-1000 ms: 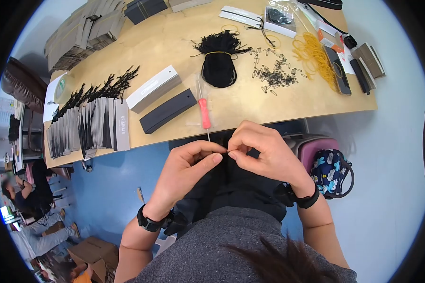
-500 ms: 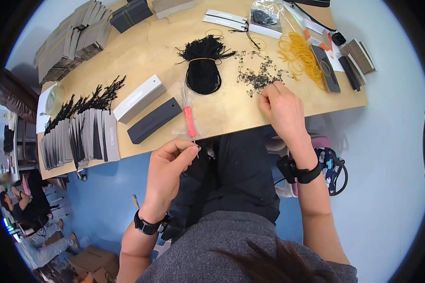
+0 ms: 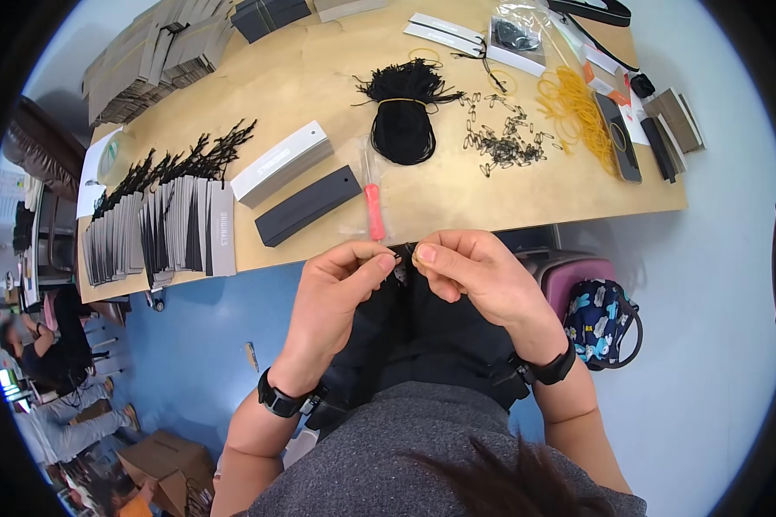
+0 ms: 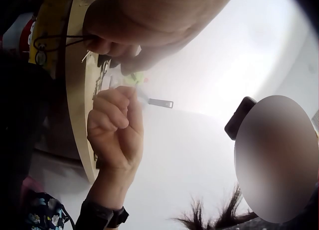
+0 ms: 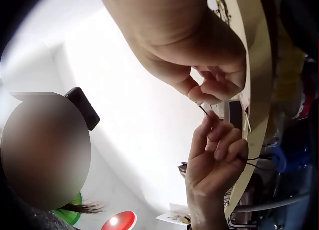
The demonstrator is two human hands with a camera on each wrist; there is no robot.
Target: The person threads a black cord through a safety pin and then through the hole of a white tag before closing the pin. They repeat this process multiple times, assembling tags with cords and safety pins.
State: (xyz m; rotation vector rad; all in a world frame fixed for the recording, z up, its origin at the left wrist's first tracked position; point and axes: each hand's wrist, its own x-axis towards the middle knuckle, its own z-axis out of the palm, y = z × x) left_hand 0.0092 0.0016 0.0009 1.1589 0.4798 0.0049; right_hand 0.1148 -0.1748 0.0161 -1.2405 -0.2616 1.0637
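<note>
Thumb and fingers of the left hand (image 3: 334, 293) pinch a thin black cord; in the right wrist view the cord's end (image 5: 203, 109) pokes up from the left fingertips (image 5: 212, 115). A loop of that cord (image 4: 75, 37) trails behind the left hand (image 4: 144, 21) in the left wrist view. Close beside it on the right, the right hand (image 3: 490, 280) pinches something tiny, mostly hidden by its fingertips, seemingly a small pin. Both hands meet just off the table's front edge, above the lap. Small dark pins (image 3: 509, 148) lie scattered on the table (image 3: 319, 95).
A red-handled tool (image 3: 373, 211) lies near the edge, beside a black box (image 3: 309, 205) and a white box (image 3: 282, 162). Behind are bundled black cords (image 3: 403, 132). Corded tags (image 3: 181, 226) stand left; yellow rubber bands (image 3: 582, 108) and a phone (image 3: 618, 138) lie right.
Half a second ago the right hand was over the scattered pins; it has come back down beside the left hand. The left hand has kept its pinch. The head view has shifted slightly.
</note>
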